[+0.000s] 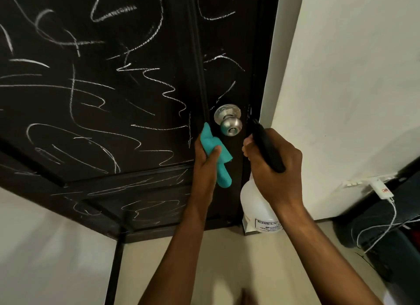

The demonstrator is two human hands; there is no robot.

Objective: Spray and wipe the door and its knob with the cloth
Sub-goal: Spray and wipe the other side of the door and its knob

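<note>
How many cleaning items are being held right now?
2. A teal cloth is gripped in the left hand, just left of the knob. A spray bottle is gripped in the right hand, below-right of the knob.

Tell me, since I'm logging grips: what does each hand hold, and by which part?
Left hand grips the teal cloth around its middle; right hand grips the spray bottle by its black trigger head.

Pale floor (75, 248) seen below the fingers of both hands, dark post (116, 266) stood on it left of the fingers, dark bag (384, 241) with white cable (386, 225) draped across it, right of the fingers
</note>
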